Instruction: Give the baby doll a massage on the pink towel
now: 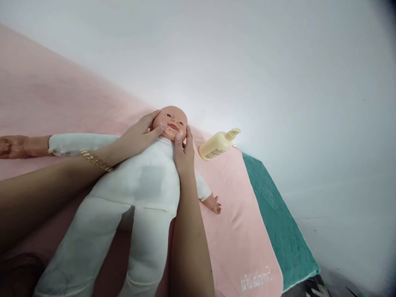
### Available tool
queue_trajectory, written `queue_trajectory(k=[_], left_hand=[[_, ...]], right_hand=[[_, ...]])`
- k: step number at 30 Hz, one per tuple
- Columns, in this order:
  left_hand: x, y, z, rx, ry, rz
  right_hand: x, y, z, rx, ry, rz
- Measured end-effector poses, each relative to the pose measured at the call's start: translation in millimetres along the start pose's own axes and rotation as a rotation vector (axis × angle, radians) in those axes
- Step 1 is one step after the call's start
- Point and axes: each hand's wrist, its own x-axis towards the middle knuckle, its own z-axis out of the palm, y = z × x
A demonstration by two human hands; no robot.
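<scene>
A baby doll (157,165) with a white cloth body and a hard plastic head lies on its back on a pink cloth. My left hand (144,131), below a gold chain bracelet (96,160), cups one side of the doll's head, its thumb on the cheek near the mouth. On the opposite side, my right hand (185,153) is curved around the cheek and jaw, with its thumb by the chin. The fingers behind the head are partly hidden. Both of the doll's arms stretch out sideways.
A pale yellow pump bottle (215,146) stands on the pink cloth (229,198) to the right of the doll's head. Beyond the cloth's right edge shows a green quilted surface (278,210). A white wall (247,62) rises close behind.
</scene>
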Motion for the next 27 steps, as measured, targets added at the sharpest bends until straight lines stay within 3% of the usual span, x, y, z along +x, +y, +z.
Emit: queue_trajectory(k=[13,27], left_hand=[[-1.1,1.5,0.7,-0.023,0.003,-0.084],[-1.0,0.0,0.9,-0.021,0.007,-0.068]], right_hand=[[1.3,3.1,0.3,0.004,-0.002,-0.021],[0.0,-0.2,-0.1,0.001,-0.003,-0.008]])
